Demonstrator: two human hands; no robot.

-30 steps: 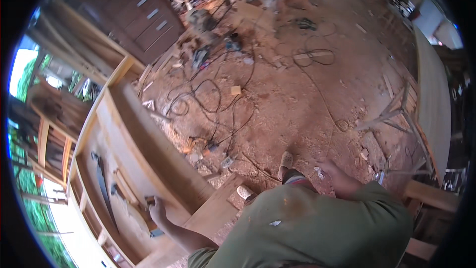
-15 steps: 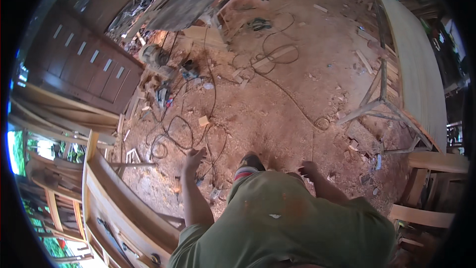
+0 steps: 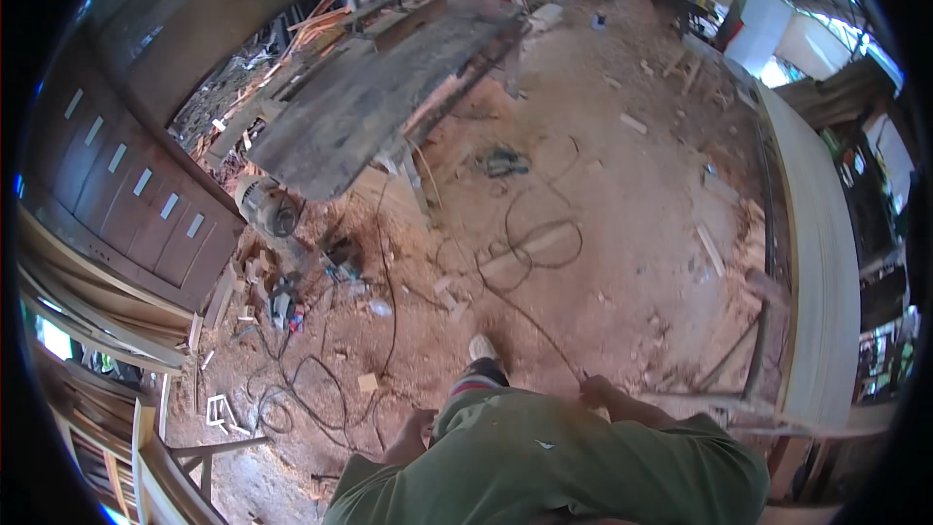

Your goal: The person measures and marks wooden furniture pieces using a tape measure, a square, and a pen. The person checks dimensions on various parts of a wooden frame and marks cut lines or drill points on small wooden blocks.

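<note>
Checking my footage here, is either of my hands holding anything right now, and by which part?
Neither visibly holds anything: the left hand hangs loosely curled, and the right hand is too small to tell.

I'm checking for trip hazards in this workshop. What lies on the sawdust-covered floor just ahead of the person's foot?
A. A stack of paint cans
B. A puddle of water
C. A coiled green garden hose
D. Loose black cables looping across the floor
D: black cables run in loops over the sawdust floor ahead of the foot, with small wood offcuts scattered among them; both hands, left hand and right hand, hold nothing that shows.
</note>
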